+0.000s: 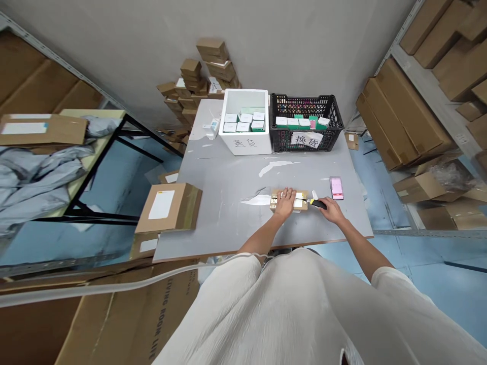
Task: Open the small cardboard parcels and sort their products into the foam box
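A small cardboard box (273, 202) with a white label lies near the front of the grey table. My left hand (286, 203) rests on top of it, fingers stretched out and pressing it down. In my right hand (332, 210) is a utility knife (317, 204) with a black and yellow handle. Its blade end reaches the right side of the box; the exact contact is too small to tell. A phone with a pink screen (337, 188) lies just beyond my right hand.
At the table's back stand a white foam box (246, 144) and a black plastic crate (279, 141), both holding small white-and-green boxes. A larger carton (167, 208) sits at the left edge. Cartons (213, 50) are stacked by the wall. Shelving (414, 66) flanks the right.
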`<action>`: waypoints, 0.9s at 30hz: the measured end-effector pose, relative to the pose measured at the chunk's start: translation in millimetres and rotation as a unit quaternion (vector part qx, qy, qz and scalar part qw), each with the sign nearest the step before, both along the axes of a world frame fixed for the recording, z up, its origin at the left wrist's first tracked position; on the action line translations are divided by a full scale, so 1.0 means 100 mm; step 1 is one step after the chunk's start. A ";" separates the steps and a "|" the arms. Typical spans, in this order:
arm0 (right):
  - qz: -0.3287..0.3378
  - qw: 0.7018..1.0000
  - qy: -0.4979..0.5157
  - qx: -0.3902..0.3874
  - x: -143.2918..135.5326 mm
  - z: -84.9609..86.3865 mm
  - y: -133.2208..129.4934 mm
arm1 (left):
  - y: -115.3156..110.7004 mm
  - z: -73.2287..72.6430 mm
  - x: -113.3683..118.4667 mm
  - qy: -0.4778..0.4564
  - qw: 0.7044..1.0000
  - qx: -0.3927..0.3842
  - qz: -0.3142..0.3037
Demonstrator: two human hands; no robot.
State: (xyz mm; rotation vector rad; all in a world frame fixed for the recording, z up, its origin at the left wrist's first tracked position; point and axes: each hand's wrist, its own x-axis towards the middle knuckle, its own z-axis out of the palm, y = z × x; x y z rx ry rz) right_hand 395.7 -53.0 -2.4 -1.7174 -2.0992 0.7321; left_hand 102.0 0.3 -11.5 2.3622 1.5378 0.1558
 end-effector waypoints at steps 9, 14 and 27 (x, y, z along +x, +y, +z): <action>-0.062 0.997 0.034 0.036 0.27 -0.01 0.14 | -0.04 -0.05 -0.02 0.013 1.000 0.007 0.001; -0.094 0.993 0.066 0.020 0.18 -0.10 0.18 | -0.08 -0.05 -0.05 0.005 1.000 0.011 -0.008; -0.129 0.988 -0.055 -0.064 0.14 -0.36 0.25 | -0.16 0.16 -0.09 -0.013 0.999 -0.032 0.007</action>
